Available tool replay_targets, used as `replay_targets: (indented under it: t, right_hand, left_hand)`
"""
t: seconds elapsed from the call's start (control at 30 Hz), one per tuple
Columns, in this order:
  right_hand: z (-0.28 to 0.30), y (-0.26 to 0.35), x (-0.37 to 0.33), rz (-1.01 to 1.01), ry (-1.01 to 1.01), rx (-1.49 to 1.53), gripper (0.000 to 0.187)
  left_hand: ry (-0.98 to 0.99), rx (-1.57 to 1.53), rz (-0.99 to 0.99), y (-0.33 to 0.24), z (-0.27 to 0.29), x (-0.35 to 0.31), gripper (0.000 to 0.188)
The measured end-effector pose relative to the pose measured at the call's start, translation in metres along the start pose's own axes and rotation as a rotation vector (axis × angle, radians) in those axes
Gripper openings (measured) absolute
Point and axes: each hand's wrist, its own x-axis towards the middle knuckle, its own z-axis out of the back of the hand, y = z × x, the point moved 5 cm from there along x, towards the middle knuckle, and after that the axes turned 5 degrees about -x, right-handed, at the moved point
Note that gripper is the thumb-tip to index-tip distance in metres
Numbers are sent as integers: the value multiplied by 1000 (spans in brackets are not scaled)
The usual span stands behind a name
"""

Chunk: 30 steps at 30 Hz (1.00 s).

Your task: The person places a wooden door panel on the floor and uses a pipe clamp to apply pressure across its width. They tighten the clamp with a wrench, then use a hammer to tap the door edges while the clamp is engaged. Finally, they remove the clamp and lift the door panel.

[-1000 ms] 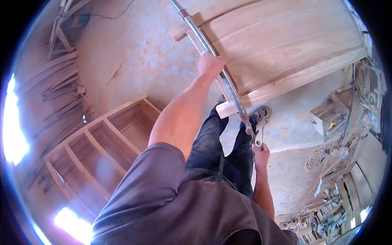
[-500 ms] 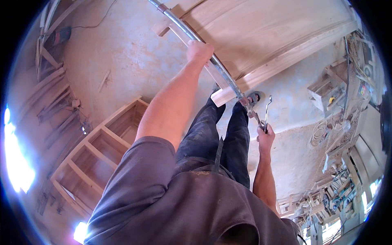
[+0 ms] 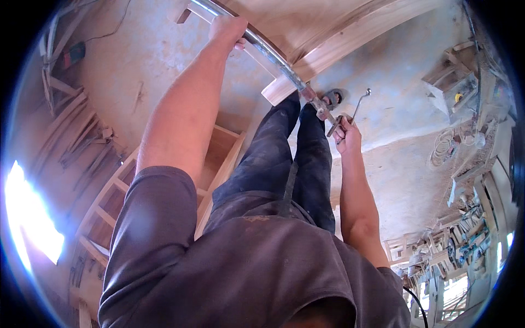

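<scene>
A long metal pipe clamp (image 3: pixel 278 63) runs diagonally along the edge of a pale wooden frame with a panel (image 3: pixel 361 37). My left hand (image 3: pixel 228 31) is wrapped round the clamp's pipe near the top of the view. At the clamp's lower end, beside its threaded screw (image 3: pixel 326 113), my right hand (image 3: pixel 348 136) is closed on a slim, bent metal wrench (image 3: pixel 359 106). The wrench's rounded end points up and away. My right fingers also meet the screw's handle, but their exact grip on it is hidden.
An open wooden cabinet frame (image 3: pixel 123 186) lies on the floor at left. Wood strips (image 3: pixel 74 131) lie beyond it. To the right are a wooden box (image 3: pixel 451 90), a coiled cord (image 3: pixel 442 146) and cluttered tools (image 3: pixel 465 240). My sandalled foot (image 3: pixel 332 98) is near the clamp's end.
The clamp and frame have shifted up and left in view, with both hands. My right hand has come closer to the screw end, and the wrench has tilted more to the right.
</scene>
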Motion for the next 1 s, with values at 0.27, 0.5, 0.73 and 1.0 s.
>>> replay_targets:
  t: [0.27,0.5,0.73,1.0]
  right_hand:
    - [-15,-49,-15,-180,-174,132,13]
    - [-6,-47,-29,-119,-117,-19,10]
    - [-8,-24,-62,-21,-122,-287,26]
    - [9,-27,-163,313,-245,-765,25]
  left_hand:
    - [13,-136,-31,15,4,8,32]
    - [63,-98,15,16,-3,16,35]
    - [-290,245,-155,9,-13,-1,54]
    - [-325,819,-1182,-13,-136,-114,60]
